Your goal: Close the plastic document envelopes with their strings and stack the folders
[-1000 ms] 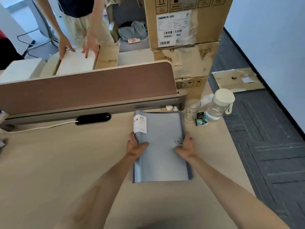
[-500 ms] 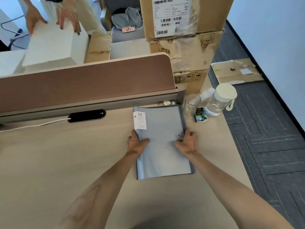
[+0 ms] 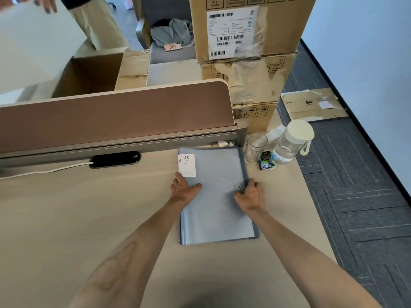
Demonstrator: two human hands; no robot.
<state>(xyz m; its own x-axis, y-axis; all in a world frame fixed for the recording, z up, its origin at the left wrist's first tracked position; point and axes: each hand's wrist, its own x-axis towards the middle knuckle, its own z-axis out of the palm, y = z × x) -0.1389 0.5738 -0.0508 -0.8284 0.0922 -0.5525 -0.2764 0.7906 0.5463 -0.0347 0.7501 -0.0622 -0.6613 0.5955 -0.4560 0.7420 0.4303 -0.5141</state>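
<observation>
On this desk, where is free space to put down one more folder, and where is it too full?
Free: the wide bare desk left of the folder, between the left hand and the black cable port. Also the strip nearer than the folder. Crowded: the far right corner, where the glass, small packet and bottle stand near the right hand.

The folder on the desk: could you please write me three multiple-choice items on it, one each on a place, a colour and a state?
1. Where does the white label sit on the folder?
A. far left corner
B. near right corner
C. centre

2. What colour is the folder?
A. red
B. grey-blue
C. yellow

3. How does the folder lie?
A. standing upright
B. flat on the desk
C. lifted in the air

Answers:
1 A, the label marked 20 is at the far left corner.
2 B, its cover is grey-blue.
3 B, it lies flat, with the left hand and the right hand at its side edges.
</observation>
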